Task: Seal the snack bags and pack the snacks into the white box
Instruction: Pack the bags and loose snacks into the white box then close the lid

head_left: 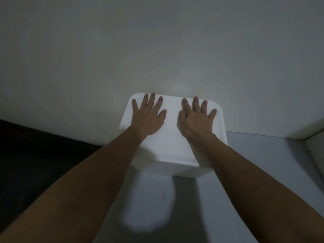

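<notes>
**Both hands flat on closed white box**

White box (172, 137) sits on the pale desk (263, 163), far edge against or very near the wall (157, 50); the contact line is hidden behind the box. Lid is on, top surface is plain white with rounded corners. Front side of the box is visible below the lid edge.

Left hand (149, 118): palm down on the left half of the lid, fingers straight and spread, tips reaching the far edge. Not curled round anything, just lying flat on the lid.

Right hand (197, 120): palm down on the right half of the lid, fingers straight, slightly fanned, thumb tucked toward the middle of the lid. Also holding nothing, flat contact only.

The two hands lie side by side, a strip of bare lid between them, not touching each other. Both forearms are bare and run in from the bottom corners of the view.

Snack bags are not visible; box contents cannot be told with the lid on.

Lighting is dim. A soft bright patch (149, 204) lies on the desk in front of the box, edges blurred. Dark area (35, 155) to the left of the desk, too dark to identify. A low white ledge (306, 130) sits at the right, where the desk meets the wall.
</notes>
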`<state>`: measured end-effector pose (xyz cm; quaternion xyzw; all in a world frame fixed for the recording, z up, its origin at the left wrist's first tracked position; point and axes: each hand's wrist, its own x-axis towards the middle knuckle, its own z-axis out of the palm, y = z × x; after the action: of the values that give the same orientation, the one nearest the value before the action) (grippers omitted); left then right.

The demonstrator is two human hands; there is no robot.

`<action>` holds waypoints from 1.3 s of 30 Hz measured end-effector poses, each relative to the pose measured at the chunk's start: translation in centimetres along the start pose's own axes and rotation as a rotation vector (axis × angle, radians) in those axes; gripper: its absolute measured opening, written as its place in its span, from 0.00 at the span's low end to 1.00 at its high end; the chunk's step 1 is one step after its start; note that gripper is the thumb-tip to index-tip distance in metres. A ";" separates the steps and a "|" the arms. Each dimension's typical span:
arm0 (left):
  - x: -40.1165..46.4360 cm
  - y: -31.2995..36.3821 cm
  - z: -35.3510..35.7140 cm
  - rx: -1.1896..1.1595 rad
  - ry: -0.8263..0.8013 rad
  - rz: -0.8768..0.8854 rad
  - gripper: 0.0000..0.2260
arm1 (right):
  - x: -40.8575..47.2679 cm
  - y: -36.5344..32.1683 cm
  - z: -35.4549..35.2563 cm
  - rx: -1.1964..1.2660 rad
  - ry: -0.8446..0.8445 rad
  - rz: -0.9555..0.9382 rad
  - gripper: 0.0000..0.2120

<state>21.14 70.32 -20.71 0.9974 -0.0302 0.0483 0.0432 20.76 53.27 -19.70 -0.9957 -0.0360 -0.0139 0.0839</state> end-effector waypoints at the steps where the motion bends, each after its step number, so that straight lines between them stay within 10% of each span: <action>1: 0.0 0.0 0.2 0.017 0.009 -0.004 0.26 | 0.0 0.0 0.3 -0.016 -0.001 0.009 0.27; 15: -0.2 -1.3 0.8 0.023 0.089 -0.132 0.39 | -0.1 2.5 0.6 0.023 0.091 0.245 0.40; 28: -3.3 -3.7 -5.2 -0.073 -0.621 -0.006 0.62 | -5.4 3.0 -2.8 0.025 -0.368 0.009 0.61; 39: -6.5 -2.2 -3.5 -0.055 -0.562 -0.021 0.63 | -8.6 2.4 -1.0 -0.024 -0.336 0.004 0.64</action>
<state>14.53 73.23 -18.08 0.9705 -0.0320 -0.2313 0.0607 12.34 50.14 -19.41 -0.9850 -0.0471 0.1527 0.0648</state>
